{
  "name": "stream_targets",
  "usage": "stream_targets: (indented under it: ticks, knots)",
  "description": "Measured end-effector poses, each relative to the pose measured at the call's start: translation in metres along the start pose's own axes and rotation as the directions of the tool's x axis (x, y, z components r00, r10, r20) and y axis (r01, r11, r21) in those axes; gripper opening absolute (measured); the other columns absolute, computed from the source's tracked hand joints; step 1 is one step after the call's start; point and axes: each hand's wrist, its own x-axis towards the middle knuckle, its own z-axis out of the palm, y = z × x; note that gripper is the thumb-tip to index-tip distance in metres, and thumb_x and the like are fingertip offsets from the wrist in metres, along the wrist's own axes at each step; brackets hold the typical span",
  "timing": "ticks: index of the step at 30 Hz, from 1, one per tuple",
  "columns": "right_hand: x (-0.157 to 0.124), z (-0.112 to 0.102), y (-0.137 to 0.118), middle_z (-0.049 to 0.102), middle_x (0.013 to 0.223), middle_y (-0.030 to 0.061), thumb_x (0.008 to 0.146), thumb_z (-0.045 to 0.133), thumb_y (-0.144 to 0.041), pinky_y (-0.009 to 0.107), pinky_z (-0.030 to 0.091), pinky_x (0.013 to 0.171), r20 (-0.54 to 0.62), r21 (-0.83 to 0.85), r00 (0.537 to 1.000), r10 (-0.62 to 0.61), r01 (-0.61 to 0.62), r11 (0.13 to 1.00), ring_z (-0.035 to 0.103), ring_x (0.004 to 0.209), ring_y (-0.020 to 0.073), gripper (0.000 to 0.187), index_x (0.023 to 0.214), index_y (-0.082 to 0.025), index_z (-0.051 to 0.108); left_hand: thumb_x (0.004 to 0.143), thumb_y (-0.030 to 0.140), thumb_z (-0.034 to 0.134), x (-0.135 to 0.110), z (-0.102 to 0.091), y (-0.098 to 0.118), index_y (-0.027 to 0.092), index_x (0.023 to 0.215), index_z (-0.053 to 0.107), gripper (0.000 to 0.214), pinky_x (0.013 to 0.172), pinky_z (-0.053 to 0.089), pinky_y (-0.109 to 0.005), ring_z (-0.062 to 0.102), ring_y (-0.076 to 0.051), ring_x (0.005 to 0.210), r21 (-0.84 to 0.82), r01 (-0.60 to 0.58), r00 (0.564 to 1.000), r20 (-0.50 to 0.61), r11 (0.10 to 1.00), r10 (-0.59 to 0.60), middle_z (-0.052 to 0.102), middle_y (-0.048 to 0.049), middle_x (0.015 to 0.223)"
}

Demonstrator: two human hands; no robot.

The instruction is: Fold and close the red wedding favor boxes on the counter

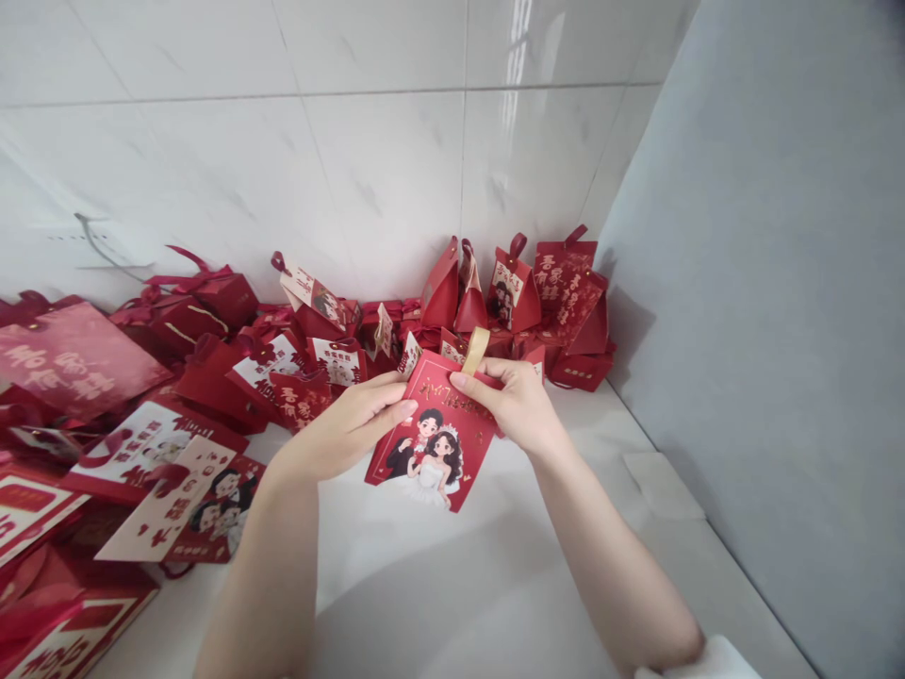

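Between my two hands, in the middle of the head view, is a red gift box [438, 429] with a cartoon bride and groom and gold lettering on its front. A gold ribbon loop [476, 349] stands up from its top edge. My left hand [346, 424] grips the box's upper left side, thumb on the front. At the top right, close to the ribbon, my right hand [516, 396] pinches the edge with the thumb in front. The fingers behind the box are partly hidden. The box hangs tilted above the white surface [438, 585].
Red gift boxes [519, 288] with ribbon loops stand in a row along the tiled wall [382, 170]. A large pile of similar boxes [152, 443] covers the left side. A grey panel [778, 311] rises on the right. A cable [106, 250] lies at the far left.
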Motion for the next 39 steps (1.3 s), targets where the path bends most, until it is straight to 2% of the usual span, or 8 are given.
stream_targets:
  ticks: [4,10,16,21,26,29,34,39]
  knots:
    - [0.004,0.001,0.004,0.066,0.061,-0.0012,0.081,0.07,-0.055,0.027,0.047,0.053,0.003,0.078,1.0,0.014,-0.014,0.997,0.061,0.055,0.0142,0.037,0.069,-0.021,0.067,0.098,0.044,0.043,-0.002,-0.002,-0.001,0.022,0.089,0.069,0.035,0.084,0.051,-0.03,0.061,-0.021,0.092,-0.009,0.023,1.0,-0.003,1.0,-0.023,0.064,-0.0046,0.1]
    - [0.007,0.001,0.001,0.074,0.074,-0.001,0.076,0.079,-0.046,0.037,0.055,0.084,-0.202,0.29,0.975,-0.094,0.151,0.945,0.073,0.08,0.0197,0.035,0.079,-0.025,0.052,0.098,0.044,0.044,-0.004,-0.003,-0.004,0.024,0.091,0.07,0.033,0.09,0.05,-0.029,0.062,-0.021,0.098,-0.031,0.051,0.997,0.062,0.998,-0.049,0.063,-0.0031,0.106]
    - [0.004,0.0,-0.004,0.073,0.067,-0.0005,0.081,0.075,-0.04,0.043,0.054,0.093,-0.19,0.171,0.973,-0.128,0.161,0.972,0.072,0.077,0.0202,0.018,0.073,-0.025,0.069,0.099,0.042,0.043,-0.001,0.0,-0.002,0.026,0.102,0.071,0.032,0.093,0.05,-0.028,0.061,-0.021,0.106,-0.079,0.001,0.996,0.093,0.997,0.006,0.062,-0.0031,0.12]
    - [0.007,0.0,0.002,0.078,0.084,-0.0013,0.072,0.083,-0.033,0.041,0.056,0.093,-0.301,0.328,0.95,-0.079,0.181,0.927,0.074,0.091,0.0211,0.015,0.072,-0.026,0.069,0.099,0.039,0.044,-0.001,0.002,0.0,0.029,0.113,0.071,0.032,0.098,0.048,-0.029,0.061,-0.022,0.109,-0.088,-0.036,0.998,0.056,0.995,0.041,0.06,-0.003,0.127]
    - [0.007,-0.001,0.002,0.078,0.079,-0.0016,0.071,0.084,-0.032,0.038,0.059,0.084,-0.358,0.294,0.928,-0.101,0.215,0.932,0.075,0.082,0.0194,0.018,0.07,-0.025,0.067,0.099,0.038,0.044,-0.003,0.002,0.001,0.025,0.099,0.073,0.031,0.094,0.05,-0.031,0.062,-0.021,0.103,-0.036,-0.059,0.995,0.083,0.998,0.062,0.062,-0.0043,0.119]
    - [0.007,-0.004,0.002,0.077,0.075,-0.0016,0.068,0.085,-0.033,0.037,0.059,0.077,-0.353,0.225,0.926,-0.132,0.221,0.949,0.073,0.072,0.0177,0.019,0.069,-0.025,0.068,0.1,0.037,0.042,-0.003,0.001,0.003,0.022,0.09,0.07,0.033,0.095,0.05,-0.032,0.06,-0.021,0.104,0.011,-0.078,0.99,0.121,0.997,0.076,0.061,-0.0045,0.116]
    - [0.008,-0.007,0.004,0.076,0.07,-0.0025,0.067,0.087,-0.034,0.03,0.057,0.068,-0.339,0.207,0.929,-0.146,0.226,0.952,0.071,0.065,0.0145,0.021,0.068,-0.024,0.068,0.101,0.038,0.038,-0.003,0.0,0.006,0.019,0.09,0.067,0.036,0.094,0.05,-0.031,0.059,-0.02,0.106,0.059,-0.088,0.984,0.16,0.994,0.077,0.059,-0.0049,0.121]
    - [0.008,-0.006,0.002,0.077,0.074,-0.0018,0.07,0.084,-0.033,0.031,0.058,0.077,-0.297,0.237,0.946,-0.127,0.202,0.95,0.073,0.074,0.0156,0.019,0.072,-0.024,0.068,0.101,0.04,0.039,-0.003,0.001,0.003,0.02,0.093,0.07,0.037,0.09,0.052,-0.032,0.06,-0.02,0.1,0.051,-0.098,0.987,0.132,0.994,0.091,0.061,-0.0054,0.111]
